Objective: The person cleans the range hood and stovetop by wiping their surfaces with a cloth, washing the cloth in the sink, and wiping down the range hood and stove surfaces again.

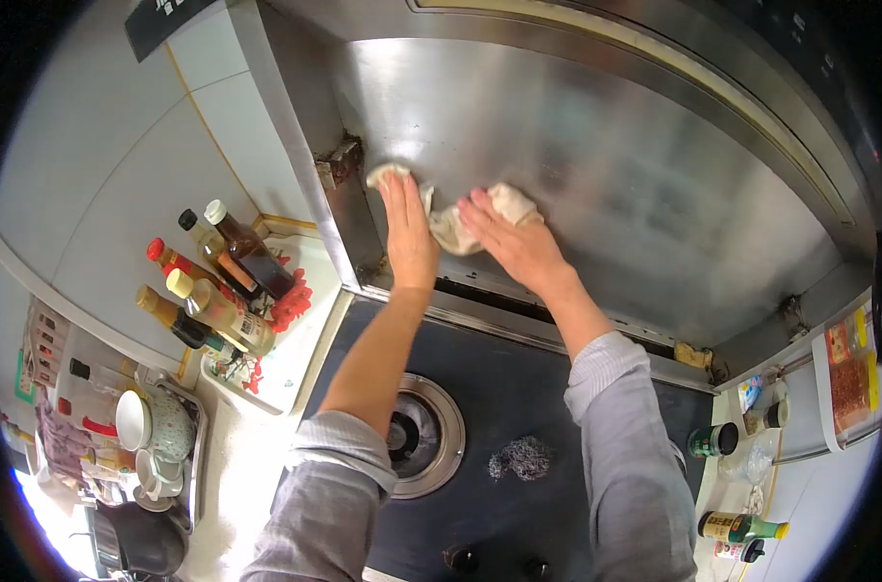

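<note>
A pale cloth (451, 231) is pressed against the upright stainless steel panel (616, 184) behind the stove. My left hand (408, 233) lies flat with straight fingers over the cloth's left part, whose edge shows above the fingertips. To its right, my right hand (514, 242) rests on the same cloth, fingers stretched out, with folds showing above and below them. Whether the two cloth parts join under my left hand is hard to see. Below is the black stovetop (499, 369).
Sauce bottles (252, 257) stand on a white tray (300, 359) at the left. A burner (426, 436) and a steel wool pad (521, 459) are between my forearms. Bowls (160, 422) sit at lower left. Jars and a green bottle (742, 527) are at the right.
</note>
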The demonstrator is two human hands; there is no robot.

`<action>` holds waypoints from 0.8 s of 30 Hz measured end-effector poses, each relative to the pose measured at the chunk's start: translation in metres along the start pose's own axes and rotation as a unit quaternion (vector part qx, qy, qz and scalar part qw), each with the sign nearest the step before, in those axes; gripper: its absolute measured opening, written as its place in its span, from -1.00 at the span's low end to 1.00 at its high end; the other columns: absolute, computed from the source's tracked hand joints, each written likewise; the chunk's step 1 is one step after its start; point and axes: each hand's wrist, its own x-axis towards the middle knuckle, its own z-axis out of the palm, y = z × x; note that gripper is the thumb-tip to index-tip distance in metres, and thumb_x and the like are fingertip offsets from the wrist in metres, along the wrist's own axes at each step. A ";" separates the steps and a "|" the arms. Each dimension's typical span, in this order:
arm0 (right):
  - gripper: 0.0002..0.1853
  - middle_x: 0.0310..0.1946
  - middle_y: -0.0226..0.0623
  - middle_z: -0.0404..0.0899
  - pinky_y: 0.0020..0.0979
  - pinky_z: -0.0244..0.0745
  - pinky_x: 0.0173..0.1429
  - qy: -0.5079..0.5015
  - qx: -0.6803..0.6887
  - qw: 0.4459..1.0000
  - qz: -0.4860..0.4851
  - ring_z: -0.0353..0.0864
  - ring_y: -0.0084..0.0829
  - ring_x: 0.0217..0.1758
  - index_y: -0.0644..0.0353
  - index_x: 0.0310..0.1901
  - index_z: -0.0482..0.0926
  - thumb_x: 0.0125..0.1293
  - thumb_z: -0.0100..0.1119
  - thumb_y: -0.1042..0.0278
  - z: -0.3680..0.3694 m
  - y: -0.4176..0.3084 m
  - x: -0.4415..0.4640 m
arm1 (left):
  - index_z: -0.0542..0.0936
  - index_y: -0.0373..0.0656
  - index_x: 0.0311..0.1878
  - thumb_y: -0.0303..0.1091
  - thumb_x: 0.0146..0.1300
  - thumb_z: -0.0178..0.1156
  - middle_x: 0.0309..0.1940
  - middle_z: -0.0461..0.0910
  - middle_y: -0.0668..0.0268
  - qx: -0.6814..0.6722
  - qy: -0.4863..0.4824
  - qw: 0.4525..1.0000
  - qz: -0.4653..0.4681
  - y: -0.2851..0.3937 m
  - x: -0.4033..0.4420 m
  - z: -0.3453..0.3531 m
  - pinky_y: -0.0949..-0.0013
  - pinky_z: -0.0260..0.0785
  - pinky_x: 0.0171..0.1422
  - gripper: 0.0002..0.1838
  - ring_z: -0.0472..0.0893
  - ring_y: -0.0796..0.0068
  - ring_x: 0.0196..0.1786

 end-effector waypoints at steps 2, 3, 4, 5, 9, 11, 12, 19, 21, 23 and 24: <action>-0.48 0.32 -0.37 0.32 -0.33 0.56 -0.06 -0.012 0.043 0.999 -0.009 0.59 -0.38 0.06 0.09 0.22 0.40 0.16 0.03 0.43 0.006 -0.006 -0.029 | 0.13 -0.34 0.37 -0.78 0.06 -0.07 0.40 0.01 -0.16 -0.036 -0.017 0.992 -0.120 0.015 -0.027 0.009 0.13 0.02 0.48 -0.29 0.02 -0.13 0.46; -0.48 0.32 -0.38 0.31 -0.34 0.53 0.00 -0.031 0.038 0.999 -0.015 0.55 -0.40 0.11 0.09 0.22 0.41 0.16 0.04 0.42 0.005 -0.006 -0.037 | 0.13 -0.34 0.37 -0.78 0.06 -0.08 0.41 0.00 -0.17 -0.047 -0.006 0.988 -0.149 0.020 -0.034 0.010 0.14 -0.01 0.49 -0.29 0.01 -0.12 0.46; -0.48 0.32 -0.38 0.31 -0.34 0.49 0.06 -0.053 0.030 0.998 -0.018 0.52 -0.42 0.15 0.09 0.23 0.41 0.15 0.05 0.41 0.003 -0.004 -0.048 | 0.12 -0.34 0.37 -0.78 0.06 -0.09 0.41 -0.01 -0.18 -0.062 0.003 0.982 -0.177 0.027 -0.040 0.014 0.15 -0.04 0.50 -0.29 0.01 -0.11 0.46; -0.47 0.33 -0.39 0.31 -0.35 0.46 0.12 -0.079 0.019 0.997 -0.019 0.48 -0.44 0.20 0.09 0.23 0.41 0.15 0.06 0.40 -0.003 0.002 -0.063 | 0.12 -0.35 0.37 -0.79 0.05 -0.10 0.41 -0.02 -0.19 -0.081 0.008 0.976 -0.204 0.038 -0.045 0.023 0.16 -0.07 0.51 -0.28 0.00 -0.10 0.47; -0.51 0.34 -0.49 0.30 -0.41 0.18 0.33 -0.082 -0.117 0.988 -0.064 0.14 -0.58 0.43 0.09 0.19 0.46 0.16 0.09 0.40 -0.069 0.033 -0.069 | 0.14 -0.31 0.38 -0.76 0.11 -0.12 0.43 -0.03 -0.14 -0.151 0.043 0.981 -0.117 0.100 0.004 0.008 0.17 -0.09 0.52 -0.32 -0.03 -0.04 0.49; -0.51 0.31 -0.47 0.33 -0.32 0.31 0.28 0.024 -0.108 0.994 0.011 0.23 -0.48 0.40 0.13 0.17 0.46 0.13 0.11 0.48 -0.078 0.053 -0.089 | 0.16 -0.28 0.38 -0.72 0.14 -0.11 0.43 -0.01 -0.11 -0.161 0.032 0.986 -0.029 0.141 0.027 0.005 0.16 -0.07 0.51 -0.35 -0.01 -0.03 0.49; -0.51 0.31 -0.45 0.33 -0.28 0.33 0.29 0.032 -0.102 0.993 0.053 0.24 -0.47 0.40 0.09 0.16 0.48 0.13 0.11 0.51 -0.091 0.062 -0.102 | 0.18 -0.27 0.37 -0.70 0.16 -0.10 0.43 0.00 -0.09 -0.164 0.029 0.986 0.015 0.159 0.035 0.009 0.16 -0.05 0.51 -0.37 0.01 -0.02 0.48; -0.52 0.34 -0.27 0.28 -0.11 0.26 0.33 0.082 -0.239 0.910 0.330 0.22 -0.17 0.41 -0.12 0.13 0.53 0.18 0.08 0.57 -0.171 0.110 -0.218 | 0.40 -0.18 0.22 -0.41 0.12 0.09 0.37 0.22 0.14 -0.245 -0.111 0.885 0.379 0.306 0.019 0.057 0.11 0.15 0.43 -0.48 0.19 0.03 0.42; -0.49 0.29 -0.14 0.29 -0.14 0.27 0.32 0.123 -0.182 0.868 0.444 0.25 -0.09 0.36 -0.11 0.16 0.51 0.16 0.11 0.58 -0.180 0.105 -0.228 | 0.42 -0.19 0.21 -0.32 0.14 0.09 0.33 0.28 0.23 -0.223 -0.090 0.887 0.394 0.340 0.003 0.065 0.15 0.11 0.44 -0.49 0.23 0.11 0.39; -0.47 0.24 -0.03 0.30 -0.17 0.27 0.30 0.144 -0.127 0.816 0.546 0.29 -0.04 0.30 -0.07 0.18 0.48 0.15 0.12 0.60 -0.184 0.096 -0.232 | 0.42 -0.18 0.22 -0.29 0.14 0.09 0.30 0.31 0.28 -0.232 -0.111 0.875 0.410 0.344 -0.010 0.068 0.19 0.09 0.45 -0.47 0.25 0.20 0.38; -0.46 0.21 0.01 0.30 -0.19 0.28 0.29 0.144 -0.099 0.789 0.590 0.31 -0.02 0.26 -0.04 0.20 0.47 0.15 0.12 0.62 -0.180 0.086 -0.227 | 0.41 -0.18 0.23 -0.28 0.13 0.09 0.29 0.33 0.30 -0.237 -0.121 0.869 0.417 0.341 -0.016 0.072 0.21 0.08 0.45 -0.46 0.26 0.25 0.37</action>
